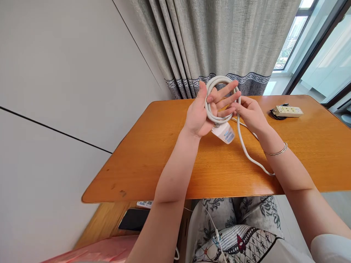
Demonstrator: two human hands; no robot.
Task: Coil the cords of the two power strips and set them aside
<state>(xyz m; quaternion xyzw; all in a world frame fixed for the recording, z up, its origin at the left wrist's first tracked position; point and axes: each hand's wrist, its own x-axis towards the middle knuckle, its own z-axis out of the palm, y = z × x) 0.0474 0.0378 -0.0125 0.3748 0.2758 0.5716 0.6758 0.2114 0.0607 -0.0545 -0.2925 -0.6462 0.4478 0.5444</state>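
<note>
A white power cable [218, 79] is wound into loops across my left hand [201, 109]. The palm faces me with its fingers spread, and the coil runs between the thumb and the fingers, so the hand holds it. My right hand [251, 113] pinches a strand of the same cable at the coil's right side. From there a length of cable droops to the table and passes under my right forearm. Just below the coil and the left palm is a white block [224, 133] with a bluish label. Its far part is hidden by the hand and the loops.
The wooden table [153, 157] spans the view. At its right back lies a cream power strip [288, 111] with a black cord. A grey curtain [227, 40] hangs behind. A dark phone [133, 219] rests on a lower surface at the left, near a thin white wire [212, 219].
</note>
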